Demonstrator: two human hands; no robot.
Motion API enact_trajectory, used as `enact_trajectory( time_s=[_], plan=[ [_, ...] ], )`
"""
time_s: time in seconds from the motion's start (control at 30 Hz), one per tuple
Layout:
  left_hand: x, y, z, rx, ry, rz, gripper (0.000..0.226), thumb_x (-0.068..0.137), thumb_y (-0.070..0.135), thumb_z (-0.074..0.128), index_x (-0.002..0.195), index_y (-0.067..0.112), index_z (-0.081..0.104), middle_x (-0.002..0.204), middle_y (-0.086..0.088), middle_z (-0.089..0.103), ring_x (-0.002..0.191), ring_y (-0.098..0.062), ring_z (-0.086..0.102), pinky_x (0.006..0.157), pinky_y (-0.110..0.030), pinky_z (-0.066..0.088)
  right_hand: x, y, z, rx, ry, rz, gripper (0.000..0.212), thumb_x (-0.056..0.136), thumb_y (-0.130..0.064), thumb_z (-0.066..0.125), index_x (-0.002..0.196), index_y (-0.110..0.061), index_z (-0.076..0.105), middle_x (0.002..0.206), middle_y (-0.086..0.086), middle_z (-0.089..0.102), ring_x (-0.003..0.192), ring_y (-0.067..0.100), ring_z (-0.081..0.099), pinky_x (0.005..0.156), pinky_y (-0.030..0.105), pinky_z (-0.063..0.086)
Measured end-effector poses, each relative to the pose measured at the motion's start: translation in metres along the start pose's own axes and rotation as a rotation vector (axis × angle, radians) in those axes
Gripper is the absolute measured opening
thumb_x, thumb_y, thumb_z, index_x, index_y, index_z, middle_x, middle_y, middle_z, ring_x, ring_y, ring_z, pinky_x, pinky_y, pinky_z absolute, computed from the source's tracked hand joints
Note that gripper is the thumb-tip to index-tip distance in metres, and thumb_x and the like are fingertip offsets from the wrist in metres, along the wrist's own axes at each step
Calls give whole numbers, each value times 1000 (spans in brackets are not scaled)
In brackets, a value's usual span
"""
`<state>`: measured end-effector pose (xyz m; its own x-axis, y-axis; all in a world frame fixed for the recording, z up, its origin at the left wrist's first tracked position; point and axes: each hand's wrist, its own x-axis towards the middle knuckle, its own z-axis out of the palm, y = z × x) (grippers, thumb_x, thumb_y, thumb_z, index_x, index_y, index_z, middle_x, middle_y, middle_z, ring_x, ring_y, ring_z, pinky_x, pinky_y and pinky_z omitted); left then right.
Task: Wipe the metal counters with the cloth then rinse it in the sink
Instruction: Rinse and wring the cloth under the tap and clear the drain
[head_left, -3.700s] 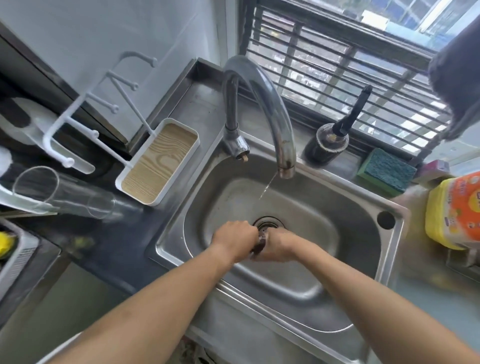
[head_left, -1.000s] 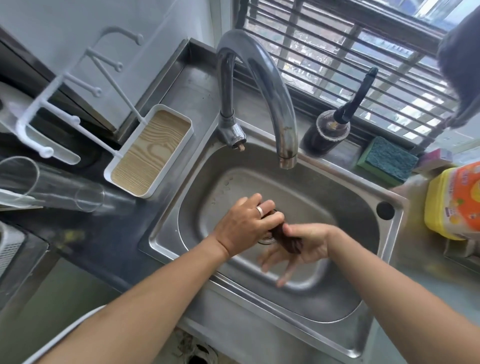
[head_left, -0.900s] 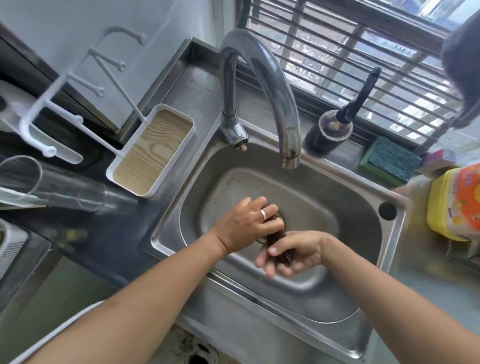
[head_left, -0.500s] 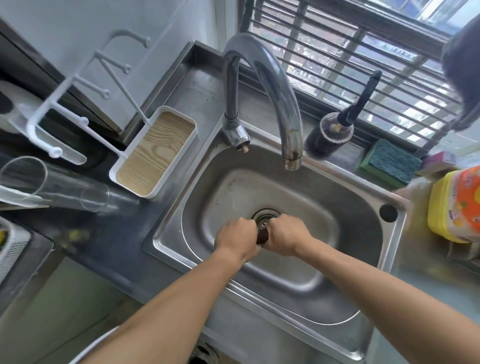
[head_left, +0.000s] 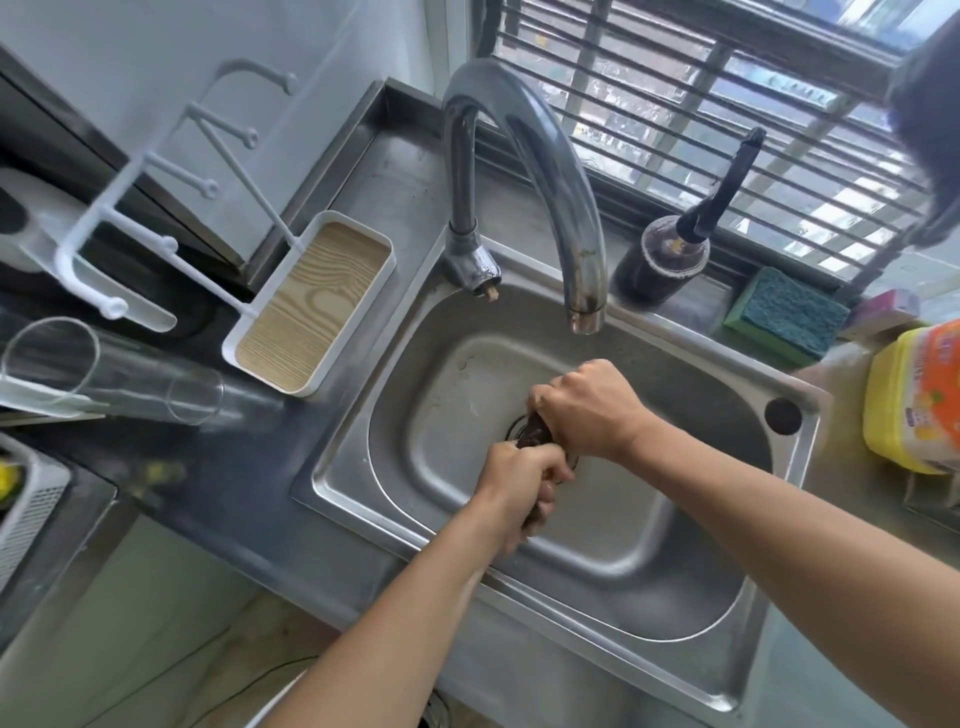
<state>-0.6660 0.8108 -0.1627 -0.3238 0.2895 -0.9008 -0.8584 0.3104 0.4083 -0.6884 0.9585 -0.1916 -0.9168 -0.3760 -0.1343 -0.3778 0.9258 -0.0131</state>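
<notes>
Dark brown cloth (head_left: 535, 431) twisted into a tight wet rope, only a short stretch visible between the fists, held over the drain of the sink (head_left: 691, 670). Right hand (head_left: 589, 410) curls its fingers round the upper end, left hand (head_left: 524, 480) round the lower. Half a second ago fists sat side by side; now right is farther, left nearer. Faucet (head_left: 550, 171) dry.
</notes>
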Motion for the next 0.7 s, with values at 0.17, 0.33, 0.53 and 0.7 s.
enact_trajectory(
  time_s=[0.17,0.33,0.53,0.7],
  plan=[
    [-17,22,-5,32,-198,-34,40,82,14,55,54,25,29,43,9,27,36,-9,23,36,-12,15,-8,9,-10,73,220,55,10,66,-27,72,61,-23,64,47,-2,59,39,27,57,47,22,31],
    [11,17,-7,1231,455,665,6,83,18,56,88,19,57,92,-10,67,90,-35,59,70,-40,46,-48,-22,14,306,339,560,20,83,-24,69,68,-19,56,62,2,64,56,30,63,48,32,42],
    [39,-14,-20,1320,554,846,28,81,5,58,103,21,61,115,-4,54,109,-29,49,85,-39,44,-55,-49,22,779,25,848,18,76,-20,71,82,-20,54,83,2,67,80,28,62,61,35,40],
    [45,-17,-20,1456,440,695,27,85,13,58,110,24,63,113,-7,60,111,-32,56,87,-42,46,-55,-56,26,865,-183,942,23,74,-17,74,87,-21,56,85,2,66,89,29,66,63,30,39]
  ],
)
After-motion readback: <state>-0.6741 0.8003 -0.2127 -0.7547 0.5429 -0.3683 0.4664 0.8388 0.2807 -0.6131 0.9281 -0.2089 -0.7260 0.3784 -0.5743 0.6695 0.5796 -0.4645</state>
